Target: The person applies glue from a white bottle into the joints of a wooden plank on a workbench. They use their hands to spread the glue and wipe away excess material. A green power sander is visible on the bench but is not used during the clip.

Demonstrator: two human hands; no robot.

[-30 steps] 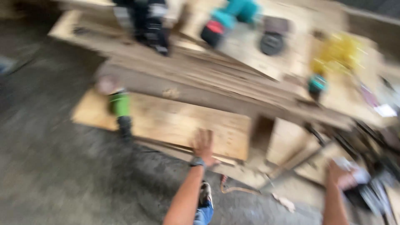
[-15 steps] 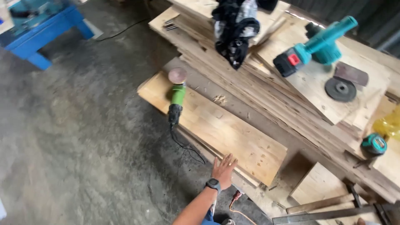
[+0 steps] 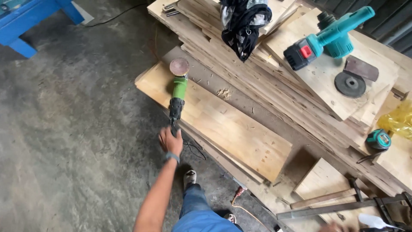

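Left hand (image 3: 171,140) curls at green grinder's (image 3: 178,96) tail on plank (image 3: 223,124); right hand's grip unseen

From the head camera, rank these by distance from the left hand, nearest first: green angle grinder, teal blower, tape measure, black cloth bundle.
Measured from the left hand:
1. Green angle grinder, just beyond the fingers, on the low board.
2. Black cloth bundle, up on the plank stack.
3. Teal blower, far right on the top board.
4. Tape measure, at the right edge.
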